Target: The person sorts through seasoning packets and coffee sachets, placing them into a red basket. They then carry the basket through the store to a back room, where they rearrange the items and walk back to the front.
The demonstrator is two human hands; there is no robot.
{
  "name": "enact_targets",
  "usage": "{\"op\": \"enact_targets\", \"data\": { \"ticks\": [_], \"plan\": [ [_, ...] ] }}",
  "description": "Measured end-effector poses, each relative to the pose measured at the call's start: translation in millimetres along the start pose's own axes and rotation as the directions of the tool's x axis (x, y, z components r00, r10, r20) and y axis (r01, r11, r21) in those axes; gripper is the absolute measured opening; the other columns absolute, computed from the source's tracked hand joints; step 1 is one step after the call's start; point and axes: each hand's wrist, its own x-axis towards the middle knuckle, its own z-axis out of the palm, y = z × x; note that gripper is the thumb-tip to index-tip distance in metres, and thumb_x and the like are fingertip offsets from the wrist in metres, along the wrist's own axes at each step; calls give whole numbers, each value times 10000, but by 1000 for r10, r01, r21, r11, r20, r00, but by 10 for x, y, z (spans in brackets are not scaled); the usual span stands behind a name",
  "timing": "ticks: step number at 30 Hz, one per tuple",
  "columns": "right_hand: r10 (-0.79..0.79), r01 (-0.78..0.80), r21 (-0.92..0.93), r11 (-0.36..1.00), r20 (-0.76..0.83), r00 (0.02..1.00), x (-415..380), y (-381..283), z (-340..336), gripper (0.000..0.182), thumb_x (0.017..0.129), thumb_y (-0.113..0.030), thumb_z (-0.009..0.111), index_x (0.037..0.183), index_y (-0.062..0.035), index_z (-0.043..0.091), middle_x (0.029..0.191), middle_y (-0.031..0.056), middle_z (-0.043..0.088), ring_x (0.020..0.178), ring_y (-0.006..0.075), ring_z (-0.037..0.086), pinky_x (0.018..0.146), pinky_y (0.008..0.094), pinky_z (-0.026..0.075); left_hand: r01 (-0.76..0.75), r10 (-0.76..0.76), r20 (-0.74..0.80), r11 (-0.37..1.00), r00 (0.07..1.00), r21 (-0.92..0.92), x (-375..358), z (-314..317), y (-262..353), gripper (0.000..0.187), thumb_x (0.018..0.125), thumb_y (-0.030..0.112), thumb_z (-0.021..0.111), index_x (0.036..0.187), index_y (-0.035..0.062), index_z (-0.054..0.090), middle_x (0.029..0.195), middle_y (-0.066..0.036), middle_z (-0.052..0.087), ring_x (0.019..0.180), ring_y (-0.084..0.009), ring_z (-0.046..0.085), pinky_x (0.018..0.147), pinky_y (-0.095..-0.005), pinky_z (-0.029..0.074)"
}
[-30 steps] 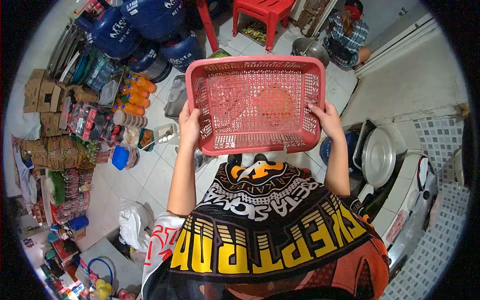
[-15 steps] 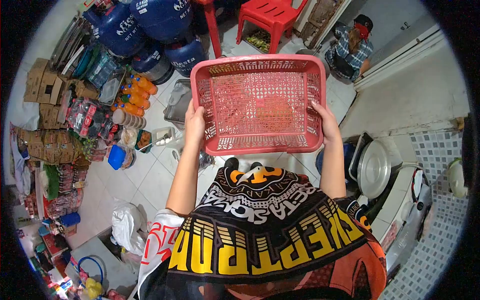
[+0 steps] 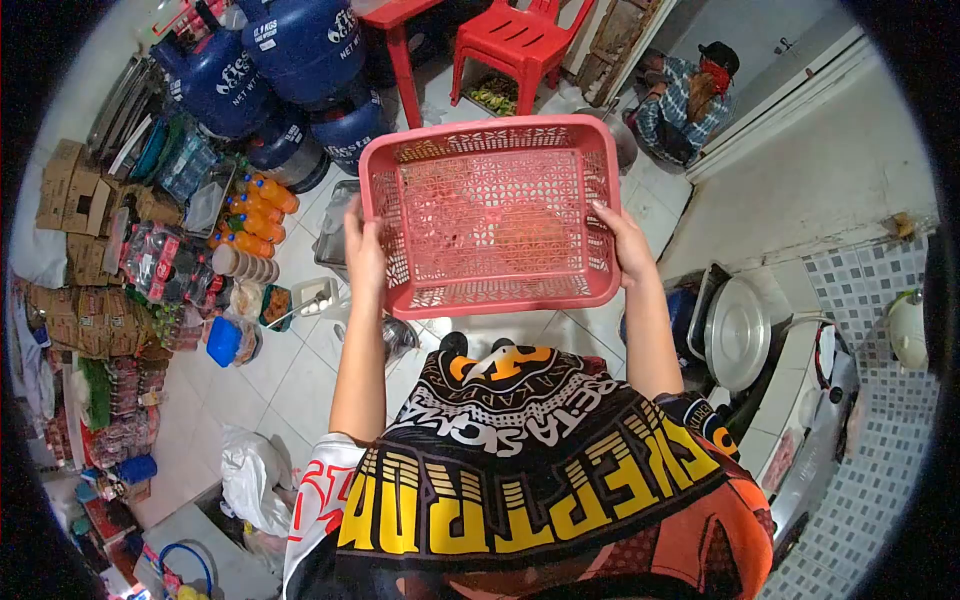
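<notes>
A pink plastic basket [image 3: 495, 293] with lattice walls is held out in front of me, its open top facing me. Nothing lies inside it that I can make out. My left hand [image 3: 364, 245] grips the left side, thumb over the rim and the other fingers mostly behind. On the opposite side my right hand [image 3: 625, 243] is closed round the rim in the same way. Floor tiles show through the holes in the basket.
Blue gas cylinders [image 3: 300, 55] stand at the back left, beside orange bottles [image 3: 250, 215] and cardboard boxes [image 3: 70, 195]. A red chair [image 3: 515, 45] is behind the basket. Another person [image 3: 685, 105] crouches by the doorway. A round metal lid [image 3: 738, 335] leans at right.
The basket and both hands have shifted slightly left in view, and the basket is tilted a little. The surroundings have turned slightly with my head. Both hands keep their hold.
</notes>
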Motion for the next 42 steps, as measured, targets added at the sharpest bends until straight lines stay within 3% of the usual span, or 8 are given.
{"op": "enact_targets", "data": {
  "ticks": [4,7,8,9,12,26,34,42],
  "plan": [
    [-90,89,-26,996,-72,993,118,216,148,328,785,-208,514,1044,-14,457,925,86,543,781,174,557,695,298,470,-379,445,32,722,895,578,-64,79,382,499,698,161,581,1135,8,396,1071,-182,449,952,-297,462,834,-355,347],
    [-27,35,110,993,-77,997,280,354,165,389,789,-194,495,1124,-32,380,1029,108,498,927,209,501,784,342,428,-575,396,418,545,818,610,-213,239,625,454,574,238,649,961,29,538,919,-133,556,862,-312,506,770,-334,387],
    [-2,14,176,984,-68,998,298,380,206,417,795,-172,474,1168,-47,334,1068,107,475,991,215,466,824,356,403,-478,173,520,694,837,539,-270,298,716,473,561,272,653,968,59,544,935,-105,556,918,-294,483,832,-369,338],
    [27,-19,229,973,-35,999,309,401,238,409,797,-178,466,1164,-49,339,1070,111,476,989,228,469,829,364,402,-634,335,541,486,771,602,-346,324,511,455,578,318,649,975,115,556,948,-61,558,1001,-271,432,892,-433,247],
    [125,-129,255,958,33,992,379,555,179,415,795,-249,466,1110,11,392,1059,152,489,953,269,496,852,387,389,-587,144,633,569,761,576,-443,376,387,394,640,382,609,978,181,577,929,-24,561,1040,-242,397,906,-483,189],
    [322,-366,226,903,210,923,464,760,450,394,804,-238,446,1124,-13,407,1127,149,459,1031,280,449,890,418,345,-569,143,596,535,790,625,-527,125,522,369,660,441,583,890,153,591,766,-30,567,793,-192,502,748,-358,292],
    [363,-410,203,889,231,903,612,829,466,361,796,-217,468,1094,-15,436,1088,140,488,987,265,479,874,413,360,-450,132,598,788,790,421,-437,-95,462,247,654,189,626,876,87,601,804,-50,562,766,-212,554,680,-323,419],
    [443,-469,138,872,186,877,561,847,735,306,805,-220,462,1045,-30,476,1016,120,531,931,244,512,829,394,397,-443,87,601,760,794,475,-439,-275,554,226,646,174,633,857,97,610,828,-59,586,727,-208,568,649,-307,442]
  ]
}}
